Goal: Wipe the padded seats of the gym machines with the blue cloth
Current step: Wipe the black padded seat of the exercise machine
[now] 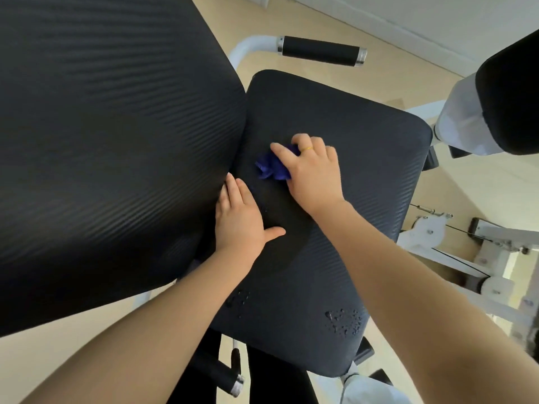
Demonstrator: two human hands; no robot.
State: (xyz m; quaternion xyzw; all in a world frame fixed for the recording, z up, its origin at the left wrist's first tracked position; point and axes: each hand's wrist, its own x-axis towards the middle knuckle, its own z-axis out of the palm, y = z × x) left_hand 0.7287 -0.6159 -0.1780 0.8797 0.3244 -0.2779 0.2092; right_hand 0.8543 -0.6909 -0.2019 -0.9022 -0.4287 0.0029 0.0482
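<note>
Right hand: the right hand [313, 173] presses a bunched blue cloth [272, 166] onto the padded seat [364, 158], fingers curled over the wad and thumb laid along its top. A gold ring [306, 149] sits on one finger.
Left hand: the left hand [240, 217] lies flat on the seat with fingers straight and together and thumb spread out to the side. It holds nothing; it probably braces the person while leaning over.
Cloth position: it rests on the far-left part of the seat, just beside the gap where the seat meets the backrest [116, 141], most of it peeking out from under the right palm.
Why bunched: a crumpled wad likely gives a firmer rub than a flat sheet.
Seat surface: dark, ribbed vinyl with a faint sheen. A cluster of water droplets [344, 319] sits near the front-right edge and a fainter patch of droplets [237, 298] near the front-left, so that front strip seems not yet wiped.
Step in hand: wiping the rear of the seat; the front still needs a pass.
Machine: white frame [423, 237] with a black foam handle [320, 51] beyond the seat, and another black pad [513, 94] at upper right.
Room: pale wood-look floor [472, 193] and a light wall [437, 18].
</note>
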